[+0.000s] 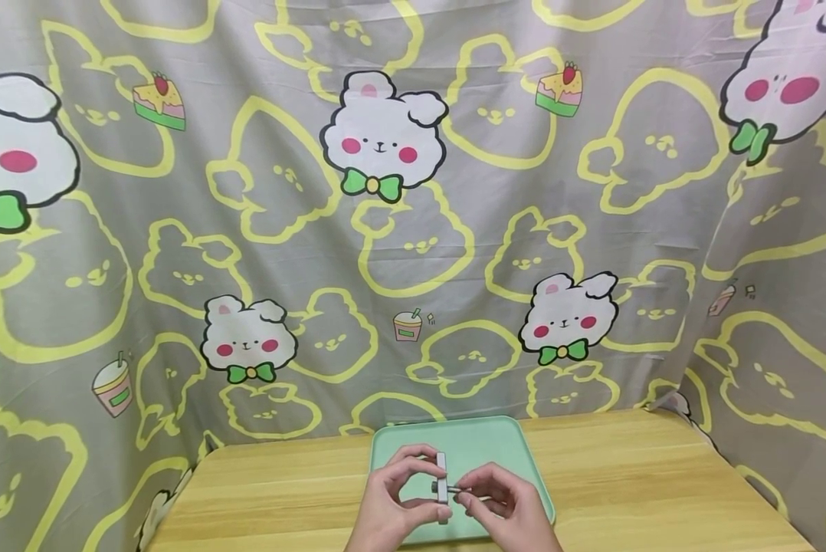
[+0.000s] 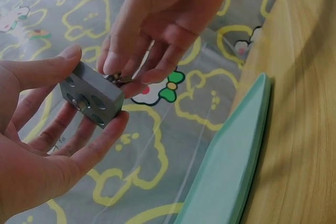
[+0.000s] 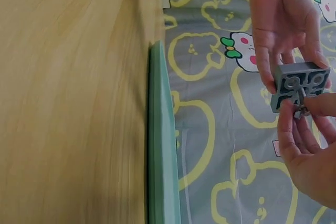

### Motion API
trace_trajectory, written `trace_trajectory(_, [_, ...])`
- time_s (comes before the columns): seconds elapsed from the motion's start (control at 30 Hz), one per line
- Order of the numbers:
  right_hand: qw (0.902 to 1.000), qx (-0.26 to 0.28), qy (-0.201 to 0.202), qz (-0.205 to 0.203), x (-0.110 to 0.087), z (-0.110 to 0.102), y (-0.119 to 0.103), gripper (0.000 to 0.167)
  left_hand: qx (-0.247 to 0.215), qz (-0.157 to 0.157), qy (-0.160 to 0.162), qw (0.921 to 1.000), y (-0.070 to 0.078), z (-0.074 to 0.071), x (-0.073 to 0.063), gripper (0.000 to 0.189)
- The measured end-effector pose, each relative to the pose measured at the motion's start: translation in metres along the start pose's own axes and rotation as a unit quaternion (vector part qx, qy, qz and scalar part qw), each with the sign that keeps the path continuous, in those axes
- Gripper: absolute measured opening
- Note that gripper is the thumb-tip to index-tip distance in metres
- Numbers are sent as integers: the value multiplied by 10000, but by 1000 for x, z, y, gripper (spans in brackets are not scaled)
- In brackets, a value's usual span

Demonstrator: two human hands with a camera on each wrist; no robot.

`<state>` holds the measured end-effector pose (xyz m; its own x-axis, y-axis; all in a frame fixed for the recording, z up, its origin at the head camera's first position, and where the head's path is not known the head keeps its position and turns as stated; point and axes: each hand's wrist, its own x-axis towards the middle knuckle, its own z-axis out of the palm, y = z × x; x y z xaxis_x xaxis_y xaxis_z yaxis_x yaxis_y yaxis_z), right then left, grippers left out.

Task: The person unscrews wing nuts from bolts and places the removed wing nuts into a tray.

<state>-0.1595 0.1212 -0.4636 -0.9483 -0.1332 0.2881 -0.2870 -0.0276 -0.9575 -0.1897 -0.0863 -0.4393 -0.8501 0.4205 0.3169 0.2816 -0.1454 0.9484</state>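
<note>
Between thumb and fingertips my left hand [image 1: 395, 498] holds a small grey rectangular block [image 1: 442, 479] on edge, above the tray. Several round holes show on the block's face [image 2: 86, 98] in the left wrist view. My right hand [image 1: 506, 502] pinches a thin metal rod [image 1: 457, 489] at the block's other side. Seen from the right wrist, the rod [image 3: 302, 94] meets the middle of the block's recessed face [image 3: 294, 83], and a shiny metal piece [image 3: 301, 112] sits at the right fingertips. The fingers partly hide the rod's outer end.
A light green tray [image 1: 509, 437] with a raised rim lies under both hands on the wooden table [image 1: 634, 475]. Grey cloth [image 1: 413, 230] printed with rabbits hangs behind the table and along both sides.
</note>
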Motion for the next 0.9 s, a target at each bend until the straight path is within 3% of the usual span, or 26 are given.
trace_trajectory(0.13, [9966, -381, 239, -697, -2, 5, 3, 11, -105, 3, -16, 9999, 0, -1, 0, 39])
trace_trajectory(0.23, [9815, -843, 319, -1688, -1, 5, 9, 13, -160, 14, -45, 9999, -1, -2, 1, 42])
trace_trajectory(0.3, [9592, -1304, 363, -2484, 0, 5, 15, 25, -172, -9, -54, 9998, 0, -3, 1, 43])
trace_trajectory(0.37, [9278, -1723, 434, -3279, 2, 4, 21, 35, -189, -27, -67, 9998, 0, -4, 1, 42])
trace_trajectory(0.47, [8804, -2083, 500, -4231, 7, 2, 26, 28, -205, -60, -67, 9997, 0, -4, 1, 41])
trace_trajectory(0.6, [8280, -2319, 453, -5086, 13, 1, 25, 4, -214, -48, -90, 9997, 0, -5, 2, 43])
trace_trajectory(0.67, [8096, -2452, 447, -5314, 13, 2, 20, 10, -225, -42, -102, 9997, 0, -5, 2, 42])
trace_trajectory(0.77, [7985, -2582, 474, -5417, 13, 3, 15, 13, -251, -15, -109, 9996, 0, -5, 2, 40])
trace_trajectory(0.9, [8065, -2530, 494, -5321, 13, 3, 16, 11, -266, -16, -110, 9996, 0, -5, 2, 39])
